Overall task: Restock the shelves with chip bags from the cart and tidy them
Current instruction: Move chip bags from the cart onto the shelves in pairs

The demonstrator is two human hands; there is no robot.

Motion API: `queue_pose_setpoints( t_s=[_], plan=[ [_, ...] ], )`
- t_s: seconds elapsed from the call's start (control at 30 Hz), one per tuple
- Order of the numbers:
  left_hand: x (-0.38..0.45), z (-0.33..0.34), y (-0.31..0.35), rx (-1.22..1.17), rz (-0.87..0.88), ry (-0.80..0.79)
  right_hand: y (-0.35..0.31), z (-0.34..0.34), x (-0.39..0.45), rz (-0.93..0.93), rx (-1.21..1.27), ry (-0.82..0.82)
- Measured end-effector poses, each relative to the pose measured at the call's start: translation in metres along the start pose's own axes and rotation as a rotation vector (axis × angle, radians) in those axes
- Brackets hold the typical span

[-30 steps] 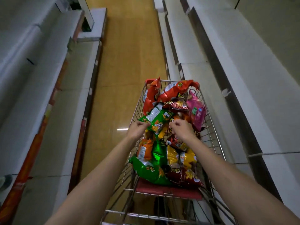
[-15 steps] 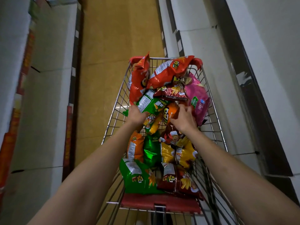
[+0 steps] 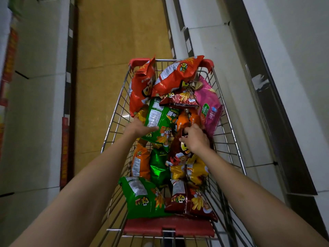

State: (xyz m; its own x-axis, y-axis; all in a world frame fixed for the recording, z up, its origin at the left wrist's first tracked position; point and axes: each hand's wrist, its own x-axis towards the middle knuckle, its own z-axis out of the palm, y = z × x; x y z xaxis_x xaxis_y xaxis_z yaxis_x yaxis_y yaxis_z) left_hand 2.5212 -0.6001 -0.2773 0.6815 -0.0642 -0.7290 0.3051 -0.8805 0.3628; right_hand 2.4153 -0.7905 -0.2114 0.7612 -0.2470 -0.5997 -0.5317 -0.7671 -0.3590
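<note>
Chip bags in cart (image 3: 114, 122): left hand (image 3: 138, 128) grips green bag (image 3: 160, 122), right hand (image 3: 195, 139) pinches dark-red bag (image 3: 178, 150); lift by edges, don't crush.

Both arms reach forward, left hand (image 3: 138, 128) and right hand (image 3: 196, 139) curled, gripping

Two bare forearms, no sleeves in view, left grip (image 3: 138, 128) and right grip (image 3: 196, 140) without gloves

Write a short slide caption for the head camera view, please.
Left hand grips a green chip bag, right hand a dark red bag, in the cart.
</note>
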Motion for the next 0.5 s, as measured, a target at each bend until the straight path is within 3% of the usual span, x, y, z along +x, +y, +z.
queue_pose_setpoints(
  t_s=[0.1,0.2,0.3,0.5],
  plan=[
    [-0.01,0.003,0.009,0.154,-0.031,-0.096,-0.001,0.005,-0.004,-0.018,0.049,0.01],
    [-0.03,0.011,0.023,0.264,-0.028,0.017,-0.001,0.006,-0.005,-0.013,0.135,0.03],
    [-0.032,0.018,0.02,0.058,0.013,0.03,-0.003,0.004,-0.006,-0.024,0.161,0.04],
    [-0.044,0.023,0.013,-0.255,-0.032,-0.137,0.0,0.005,-0.007,-0.01,0.114,0.016]
  ],
)
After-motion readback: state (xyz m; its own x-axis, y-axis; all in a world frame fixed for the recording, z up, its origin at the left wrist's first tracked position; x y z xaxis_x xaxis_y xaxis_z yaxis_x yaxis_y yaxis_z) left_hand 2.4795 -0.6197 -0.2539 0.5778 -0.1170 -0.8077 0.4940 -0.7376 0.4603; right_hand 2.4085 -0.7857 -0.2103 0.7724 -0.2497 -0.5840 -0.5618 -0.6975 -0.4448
